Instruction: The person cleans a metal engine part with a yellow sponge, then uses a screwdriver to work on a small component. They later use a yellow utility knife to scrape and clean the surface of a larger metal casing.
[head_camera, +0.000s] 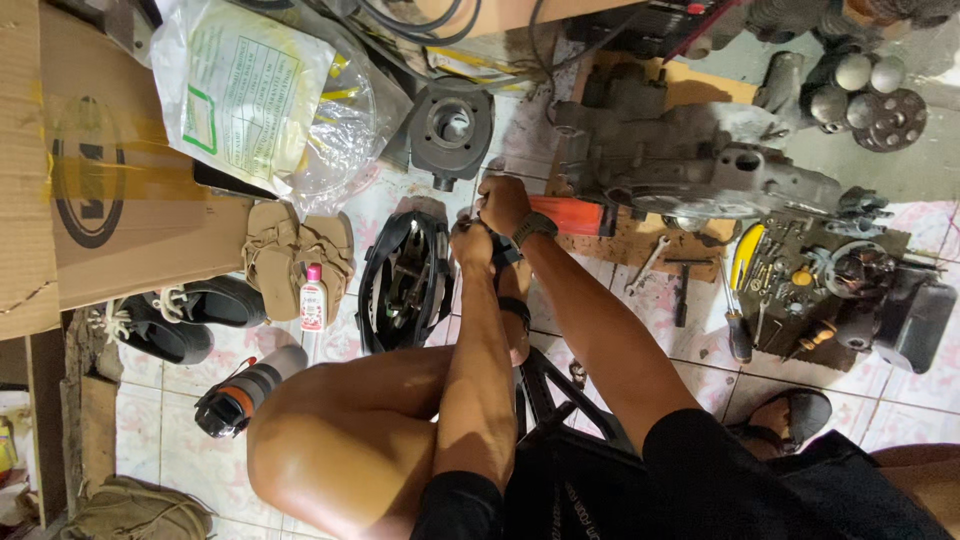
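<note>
Head view
Landmark: grey engine case, lying on the tiled floor at upper centre.
Left hand: just left of the engine case, fingers closed on a small part that is too hidden to name; it touches the right hand.
Right hand: directly above the left hand, fist curled tight over the same small part; a wristwatch sits on the wrist.
Orange-handled tool: lies between the hands and the engine case, its handle end beside the right wrist.
Black basket of tools: left of the engine case, just beside the left hand.
Grey cylinder: upper left of the engine case, near the right hand.
Wrenches: below the engine case, on a wooden board.
Tray of small parts: lower right of the engine case.
Sandals: far left of the engine case, beside 1 small bottle.
Black shoes: left of the sandals.
Cardboard box: farthest left of the engine case.
Plastic bag with paper: upper left, well apart from the engine case.
</note>
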